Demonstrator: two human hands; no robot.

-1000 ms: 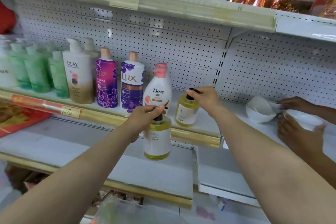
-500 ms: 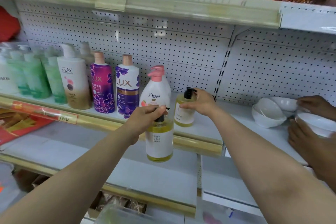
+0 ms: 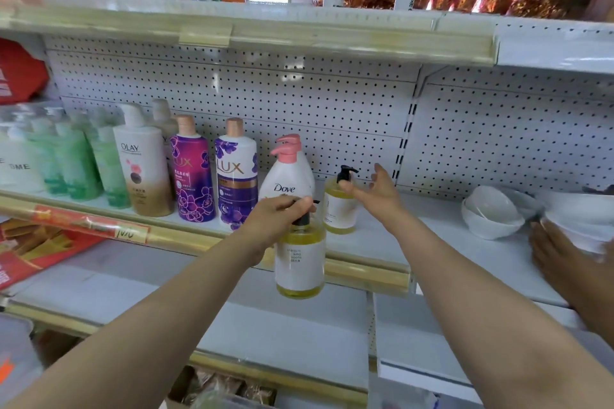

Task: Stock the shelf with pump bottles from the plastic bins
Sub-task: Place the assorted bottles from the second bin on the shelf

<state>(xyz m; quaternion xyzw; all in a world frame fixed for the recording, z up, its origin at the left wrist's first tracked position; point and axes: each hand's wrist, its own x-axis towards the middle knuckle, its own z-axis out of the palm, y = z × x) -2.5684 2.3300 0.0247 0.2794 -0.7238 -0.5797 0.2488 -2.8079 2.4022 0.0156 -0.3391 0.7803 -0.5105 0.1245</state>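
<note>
Grips clear yellow-liquid pump bottle [image 3: 300, 262] by its black top in left hand [image 3: 275, 216], upright for shelving, with right hand [image 3: 377, 191] spread beside its shelved twin [image 3: 339, 214].

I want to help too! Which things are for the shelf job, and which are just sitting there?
Job: held yellow bottle, in the left hand; shelved yellow bottle; shelf.
Just there: white bowls; red packets; Olay bottle.

Both arms show bare: the left forearm [image 3: 159, 319] running from the lower left of the frame to the bare left hand [image 3: 277, 214], the right forearm [image 3: 465, 292] from the lower right to the bare right hand [image 3: 377, 191]
</note>
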